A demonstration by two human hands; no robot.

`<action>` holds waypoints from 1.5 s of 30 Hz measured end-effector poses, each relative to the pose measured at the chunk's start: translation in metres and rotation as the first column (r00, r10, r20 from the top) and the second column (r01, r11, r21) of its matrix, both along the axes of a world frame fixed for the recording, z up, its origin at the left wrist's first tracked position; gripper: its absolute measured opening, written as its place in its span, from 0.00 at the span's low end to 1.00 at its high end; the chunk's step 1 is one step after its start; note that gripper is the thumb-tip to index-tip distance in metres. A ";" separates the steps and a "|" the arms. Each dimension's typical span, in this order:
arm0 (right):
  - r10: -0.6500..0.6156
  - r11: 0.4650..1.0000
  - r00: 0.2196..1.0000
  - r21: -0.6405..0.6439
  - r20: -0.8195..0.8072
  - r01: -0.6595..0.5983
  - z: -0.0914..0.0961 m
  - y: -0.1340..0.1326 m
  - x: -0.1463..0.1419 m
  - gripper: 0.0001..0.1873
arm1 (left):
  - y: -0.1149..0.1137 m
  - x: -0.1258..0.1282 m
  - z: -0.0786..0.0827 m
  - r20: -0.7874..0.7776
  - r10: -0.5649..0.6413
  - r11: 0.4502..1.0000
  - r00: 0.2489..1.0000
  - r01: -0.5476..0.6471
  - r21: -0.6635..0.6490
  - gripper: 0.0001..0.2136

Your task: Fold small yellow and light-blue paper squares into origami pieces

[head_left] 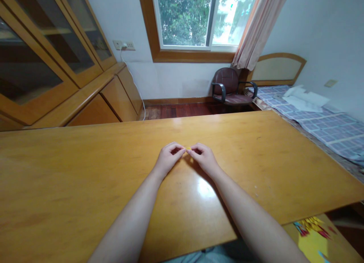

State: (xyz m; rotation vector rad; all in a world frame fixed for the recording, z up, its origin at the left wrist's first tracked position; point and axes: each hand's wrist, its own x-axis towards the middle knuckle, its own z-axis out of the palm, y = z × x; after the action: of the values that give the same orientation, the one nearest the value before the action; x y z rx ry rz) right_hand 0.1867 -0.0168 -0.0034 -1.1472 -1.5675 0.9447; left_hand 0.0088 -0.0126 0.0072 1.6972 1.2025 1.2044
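Both of my hands meet over the middle of the wooden table (93, 172). Between the fingertips is a small yellow piece (188, 148), too small and too covered to tell its kind. My left hand (170, 156) pinches it from the left, thumb against forefinger. From the other side my right hand (204, 156) pinches it the same way. The fingertips of the two hands almost touch, and they hide most of the piece. Below the hands a shadow falls on the glossy tabletop.
At the lower right, below the tabletop, lie a yellow sheet (313, 244) and several small yellow, red and blue pieces (311, 225). Beyond the table stand a brown armchair (227, 84) and a bed (327, 122) with a checked cover. A glass-fronted cabinet (85, 81) lines the left.
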 end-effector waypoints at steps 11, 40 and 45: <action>0.056 0.998 0.998 0.006 0.023 -0.057 0.006 -0.002 -0.001 0.10 | -0.001 -0.005 0.002 0.072 -0.090 0.994 0.993 0.094 -0.051 0.10; 0.023 0.988 0.993 -0.150 -0.115 -0.040 0.005 -0.001 0.000 0.14 | 0.003 -0.002 -0.001 0.212 0.013 0.986 0.977 0.023 -0.166 0.08; 0.021 0.987 0.992 -0.155 -0.124 -0.040 0.007 -0.002 0.000 0.14 | 0.004 -0.002 -0.001 0.226 0.002 0.981 0.974 0.042 -0.190 0.09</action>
State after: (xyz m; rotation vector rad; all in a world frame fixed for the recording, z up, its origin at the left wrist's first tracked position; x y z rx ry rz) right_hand 0.1870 -0.0184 0.0033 -1.1543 -1.4361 1.1542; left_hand 0.0066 -0.0087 0.0064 1.3866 1.1210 1.1908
